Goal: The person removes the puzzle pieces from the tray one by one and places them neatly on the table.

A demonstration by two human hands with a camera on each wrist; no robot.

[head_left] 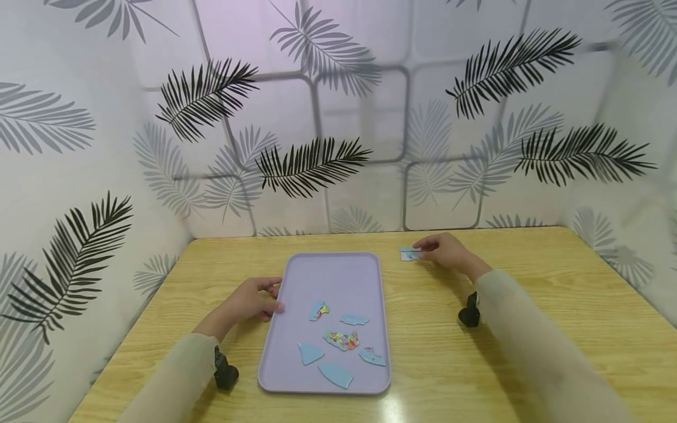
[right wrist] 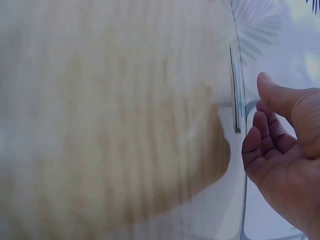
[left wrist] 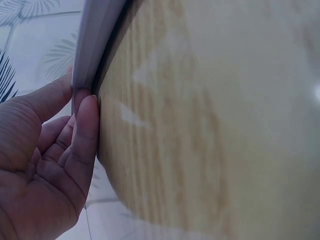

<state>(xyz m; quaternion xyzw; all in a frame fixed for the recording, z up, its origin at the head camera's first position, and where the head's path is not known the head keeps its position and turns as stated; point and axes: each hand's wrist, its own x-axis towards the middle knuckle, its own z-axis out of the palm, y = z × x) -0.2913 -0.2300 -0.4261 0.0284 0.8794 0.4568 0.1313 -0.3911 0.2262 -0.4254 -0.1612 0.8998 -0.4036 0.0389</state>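
Note:
My left hand (head_left: 252,301) holds the left rim of a pale purple tray (head_left: 333,276), thumb over the edge and a finger bent beneath it; the left wrist view shows this grip on the rim (left wrist: 97,45) closely. Toward the back of the table, my right hand (head_left: 445,251) hovers at the right end of a small stack of flat light-blue pieces (head_left: 409,254). From the right wrist, the stack (right wrist: 236,92) appears edge-on on the tabletop, with a small gap between it and the loosely bent fingers (right wrist: 251,142). Nothing shows between thumb and fingers there.
Several flat, irregular pieces lie on the tray, among them a multicoloured piece (head_left: 342,340), a blue triangular piece (head_left: 310,353) and a plain blue piece (head_left: 335,375). The wooden table (head_left: 423,358) meets a leaf-patterned wall covering (head_left: 359,200) at the back.

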